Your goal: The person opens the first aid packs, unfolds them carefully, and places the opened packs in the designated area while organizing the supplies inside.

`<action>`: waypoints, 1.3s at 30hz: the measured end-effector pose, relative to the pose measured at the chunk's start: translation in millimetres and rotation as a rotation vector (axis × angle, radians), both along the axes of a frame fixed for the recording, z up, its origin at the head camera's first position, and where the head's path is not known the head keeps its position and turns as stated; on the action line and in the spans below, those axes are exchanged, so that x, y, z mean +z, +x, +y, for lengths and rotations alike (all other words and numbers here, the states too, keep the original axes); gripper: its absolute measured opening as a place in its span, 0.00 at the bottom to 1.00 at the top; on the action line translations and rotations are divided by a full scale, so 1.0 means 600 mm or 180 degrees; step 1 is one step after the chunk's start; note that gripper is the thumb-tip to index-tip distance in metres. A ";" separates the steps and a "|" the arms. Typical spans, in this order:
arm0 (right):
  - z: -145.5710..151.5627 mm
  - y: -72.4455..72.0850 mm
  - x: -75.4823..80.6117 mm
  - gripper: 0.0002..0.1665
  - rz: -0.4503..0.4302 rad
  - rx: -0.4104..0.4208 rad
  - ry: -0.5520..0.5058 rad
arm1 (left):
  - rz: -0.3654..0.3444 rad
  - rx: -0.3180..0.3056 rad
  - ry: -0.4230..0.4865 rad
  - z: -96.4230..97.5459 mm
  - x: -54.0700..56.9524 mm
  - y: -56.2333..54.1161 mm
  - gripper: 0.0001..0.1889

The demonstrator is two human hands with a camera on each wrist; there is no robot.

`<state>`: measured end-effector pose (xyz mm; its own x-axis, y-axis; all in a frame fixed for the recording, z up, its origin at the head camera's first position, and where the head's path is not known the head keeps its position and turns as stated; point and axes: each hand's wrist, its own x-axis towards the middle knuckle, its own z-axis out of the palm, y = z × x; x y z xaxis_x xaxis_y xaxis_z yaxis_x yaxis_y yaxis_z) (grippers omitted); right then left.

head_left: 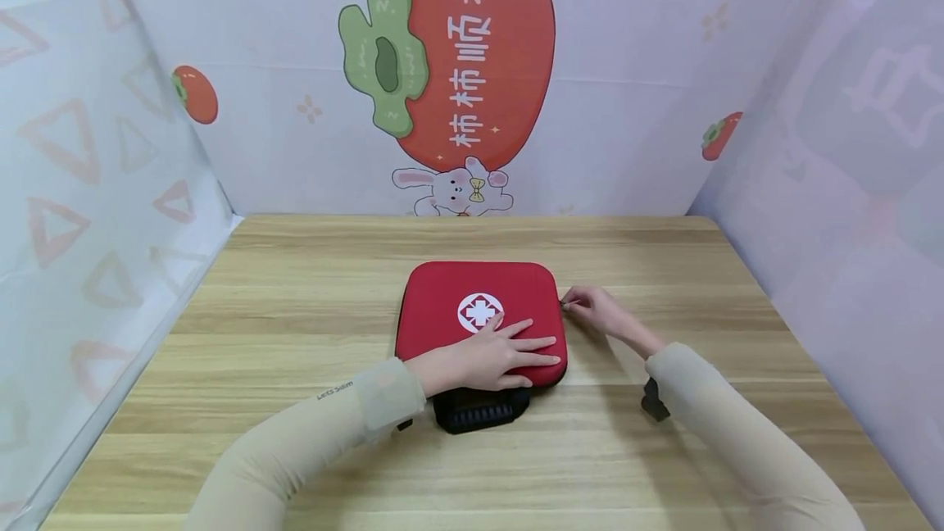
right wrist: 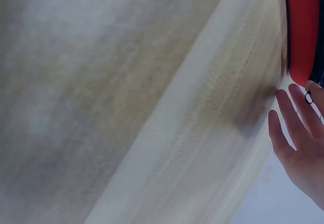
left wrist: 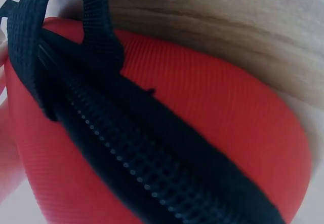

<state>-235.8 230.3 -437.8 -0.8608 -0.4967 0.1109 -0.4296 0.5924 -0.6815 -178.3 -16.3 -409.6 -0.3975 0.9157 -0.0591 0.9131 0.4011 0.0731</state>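
A red case (head_left: pixel 442 293) lies on the wooden table (head_left: pixel 295 293) near a printed wall (head_left: pixel 258 121), its contents hidden. The left hand (head_left: pixel 496 357) rests spread on top; the right hand (head_left: pixel 599 311) pinches what seems a zip pull (right wrist: pixel 306 97).

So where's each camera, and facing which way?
Head: worn on the head, facing forward and down at the red case; left hand, right hand and sleeves show.
Left wrist: worn there, facing the zipper and strap; hand at left edge.
Right wrist: worn there, facing across the table; hand at right edge.
Head and right wrist share the right hand.
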 end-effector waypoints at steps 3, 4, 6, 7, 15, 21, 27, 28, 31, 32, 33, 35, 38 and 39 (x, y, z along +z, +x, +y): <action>0.004 0.013 0.002 0.04 0.0048 0.0057 0.0230 | 0.0046 0.0044 0.0001 0.004 0.000 -0.003 0.30; 0.005 0.017 0.003 0.04 0.0060 0.0080 0.0279 | 0.0066 0.0063 -0.0008 0.005 0.000 -0.005 0.30; 0.007 0.025 0.003 0.04 0.0095 0.0109 0.0347 | 0.0091 0.0095 -0.0010 0.008 0.000 -0.008 0.30; 0.008 0.029 0.002 0.04 0.0108 0.0119 0.0359 | 0.0104 0.0103 -0.0009 0.009 0.001 -0.009 0.30; 0.016 0.056 0.005 0.05 -0.0013 0.0188 0.0301 | 0.0070 0.0237 -0.0029 0.022 0.003 -0.019 0.30; 0.019 0.080 0.007 0.04 -0.0197 0.0252 0.0282 | 0.0093 0.0399 -0.0056 0.028 0.001 -0.031 0.30; 0.018 0.097 0.008 0.04 -0.0333 0.0241 0.0194 | 0.0096 0.0402 -0.0055 0.032 -0.001 -0.032 0.29; 0.017 0.100 0.009 0.04 -0.0365 0.0252 0.0184 | 0.0098 0.0402 -0.0055 0.032 -0.002 -0.032 0.29; 0.012 0.111 0.009 0.04 -0.0471 0.0294 0.0136 | 0.0104 0.0407 -0.0057 0.032 -0.003 -0.032 0.29; 0.010 0.115 0.009 0.04 -0.0529 0.0305 0.0103 | 0.0101 0.0410 -0.0055 0.032 -0.004 -0.032 0.29; 0.007 0.118 0.009 0.04 -0.0580 0.0315 0.0075 | 0.0096 0.0412 -0.0048 0.031 -0.004 -0.032 0.29; 0.000 0.126 0.010 0.03 -0.0648 0.0342 0.0045 | 0.0096 0.0418 -0.0040 0.031 -0.005 -0.033 0.29; -0.011 0.135 0.011 0.04 -0.0685 0.0375 0.0032 | 0.0104 0.0427 -0.0029 0.030 -0.005 -0.033 0.29; -0.014 0.137 0.012 0.04 -0.0666 0.0371 0.0050 | 0.0108 0.0430 -0.0023 0.030 -0.005 -0.033 0.29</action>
<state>-153.4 221.8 -430.9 -0.8010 -0.5943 -0.0724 -0.3462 0.5584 -0.7539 -198.2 1.5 -412.7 -0.5190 0.8533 -0.0500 0.8526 0.5210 0.0399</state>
